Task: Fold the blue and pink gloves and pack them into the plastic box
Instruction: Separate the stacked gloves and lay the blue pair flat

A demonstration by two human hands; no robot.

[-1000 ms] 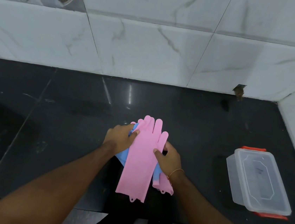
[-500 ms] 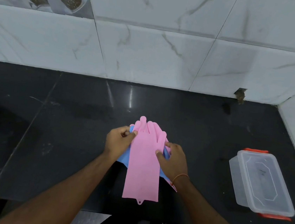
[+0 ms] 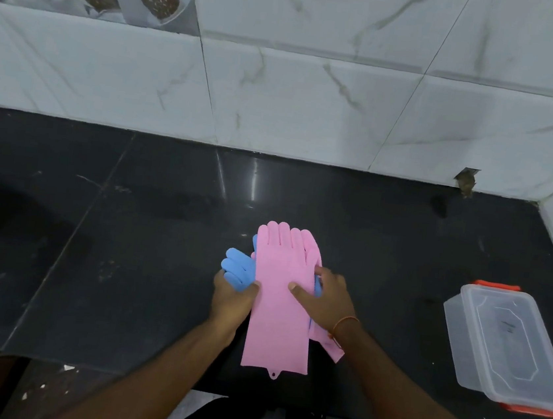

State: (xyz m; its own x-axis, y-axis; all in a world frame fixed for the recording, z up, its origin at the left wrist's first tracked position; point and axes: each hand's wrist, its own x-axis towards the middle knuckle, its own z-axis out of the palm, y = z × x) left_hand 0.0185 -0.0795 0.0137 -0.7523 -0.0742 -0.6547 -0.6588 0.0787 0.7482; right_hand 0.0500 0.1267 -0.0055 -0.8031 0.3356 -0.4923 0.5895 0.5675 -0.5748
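A pink glove (image 3: 278, 307) lies flat on the black counter (image 3: 124, 261), fingers pointing away from me, on top of a stack. A blue glove (image 3: 239, 268) sticks out from under its left side, fingers fanned. A second pink glove (image 3: 328, 346) shows at the lower right under my wrist. My left hand (image 3: 231, 302) grips the left edge of the stack at the blue glove. My right hand (image 3: 325, 301) presses on the pink glove's right edge. The clear plastic box (image 3: 507, 346) with orange clips stands apart at the right.
A white marble-tiled wall (image 3: 316, 93) runs behind the counter and turns forward at the far right beside the box. The counter's front edge lies just below the gloves. The left stretch of counter is dark and smudged.
The pink glove has been straightened and laid flat on the stack. The blue glove's fingers now stick out at the left. Both hands have shifted slightly down the gloves' edges.
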